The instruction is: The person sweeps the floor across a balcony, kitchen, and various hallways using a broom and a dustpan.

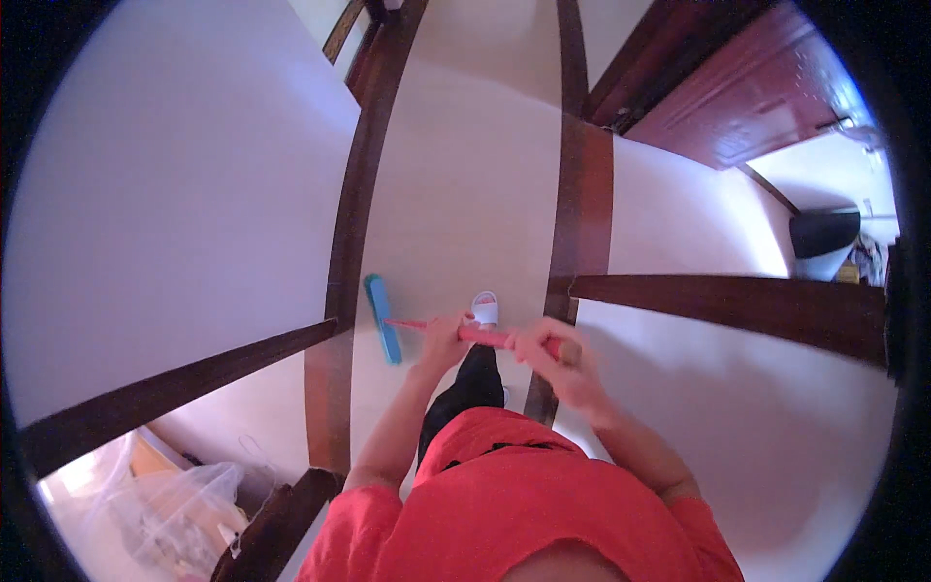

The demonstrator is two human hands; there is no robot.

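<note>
Both my hands are closed round the red handle of a broom (491, 337). My left hand (447, 339) grips it lower down, nearer the head. Close to the handle's top end, my right hand (561, 357) wraps round it. The handle slants down and to the left. At its far end, the blue-green broom head (383, 320) rests at the floor by the dark border along the left wall. One foot in a white slipper (485, 308) shows just beyond my hands; the other is mostly hidden under my body.
A pale corridor floor (465, 155) runs ahead between dark-bordered walls. On the right stands an open red-brown door (747, 97), with a dark bin-like object (824, 233) past it. Through the left doorway lies a heap of clear plastic sheeting (179, 509).
</note>
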